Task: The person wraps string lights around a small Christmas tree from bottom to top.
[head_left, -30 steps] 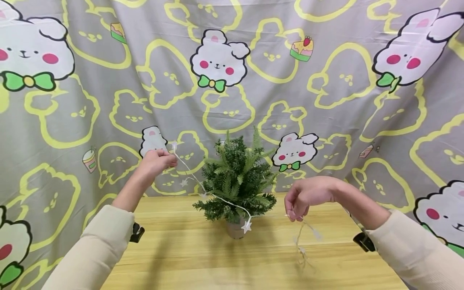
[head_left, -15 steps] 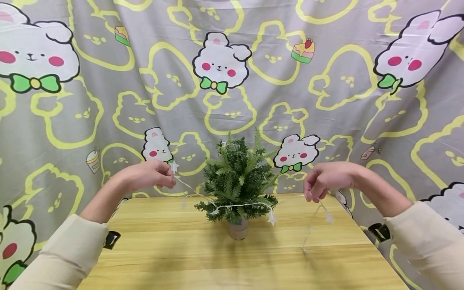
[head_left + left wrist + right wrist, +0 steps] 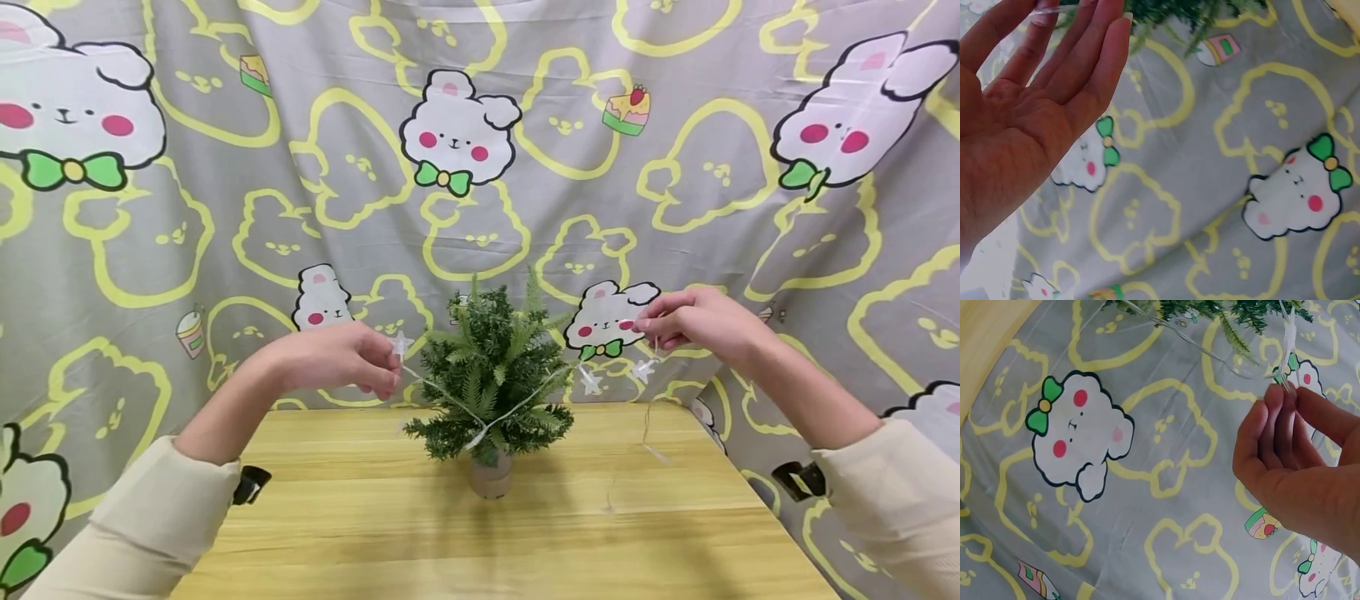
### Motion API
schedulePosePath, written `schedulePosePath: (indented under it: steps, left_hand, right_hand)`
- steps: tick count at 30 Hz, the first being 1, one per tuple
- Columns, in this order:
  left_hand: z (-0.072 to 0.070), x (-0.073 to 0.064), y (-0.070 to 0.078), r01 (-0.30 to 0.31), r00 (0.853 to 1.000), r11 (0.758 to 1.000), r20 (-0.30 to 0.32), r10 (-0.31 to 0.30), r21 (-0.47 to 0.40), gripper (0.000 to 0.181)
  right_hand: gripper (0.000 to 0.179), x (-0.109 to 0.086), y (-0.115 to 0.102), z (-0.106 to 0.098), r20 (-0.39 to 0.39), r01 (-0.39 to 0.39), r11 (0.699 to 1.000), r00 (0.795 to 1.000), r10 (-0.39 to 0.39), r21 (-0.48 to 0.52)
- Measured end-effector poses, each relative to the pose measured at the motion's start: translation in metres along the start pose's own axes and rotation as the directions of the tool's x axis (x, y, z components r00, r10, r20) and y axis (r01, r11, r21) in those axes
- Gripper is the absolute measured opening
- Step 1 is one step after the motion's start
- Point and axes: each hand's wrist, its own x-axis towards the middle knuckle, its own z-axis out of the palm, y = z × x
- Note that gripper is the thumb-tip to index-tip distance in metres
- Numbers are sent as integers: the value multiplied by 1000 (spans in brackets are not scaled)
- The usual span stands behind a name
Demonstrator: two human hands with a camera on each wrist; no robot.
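Note:
A small artificial pine tree point(image 3: 491, 375) stands in a pot point(image 3: 491, 477) on the wooden table. A string of star lights point(image 3: 517, 407) sags in a V across the front of its branches. To the left of the tree, my left hand point(image 3: 337, 358) pinches one part of the string, with a clear star point(image 3: 401, 343) by its fingertips. My right hand point(image 3: 701, 321), higher and to the right, pinches the other part between thumb and fingers. Stars point(image 3: 590, 380) hang near it, and a loose tail of wire point(image 3: 647, 425) drops toward the table.
The wooden table point(image 3: 360, 500) carries the tree near its back edge. Behind it hangs a grey curtain point(image 3: 555, 192) printed with rabbits and yellow outlines. Black wrist straps point(image 3: 251, 485) show at the sleeve cuffs.
My right hand has risen and moved right, lifting its part of the string. The left hand dropped, then shifted right toward the tree. The string now bends into a V before the branches.

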Motion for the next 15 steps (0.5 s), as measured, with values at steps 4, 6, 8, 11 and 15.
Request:
schedulePosePath:
  steps: [4,6,8,11,15]
  left_hand:
    - [1,3,6,-15,1000,1000,-3,16,27,14]
    - [0,4,6,-11,1000,1000,-14,11,19,13]
    - [0,3,5,-3,1000,1000,-28,3,2,12]
    - [3,3,8,13,998,1000,-57,-13,-2,13]
    - [14,12,20,11,996,1000,-86,-12,-5,12]
  right_hand:
    - [30,0,-1,0,-4,1,998,1000,-1,68]
    - [30,-2,-2,0,-5,-1,997,1000,1,80]
    - [30,-4,-3,-1,-32,-3,996,999,6,87]
    - [33,-7,-5,-2,-154,-3,995,988,18,97]
    - [33,-9,-5,-6,-338,28,985,940,32,171]
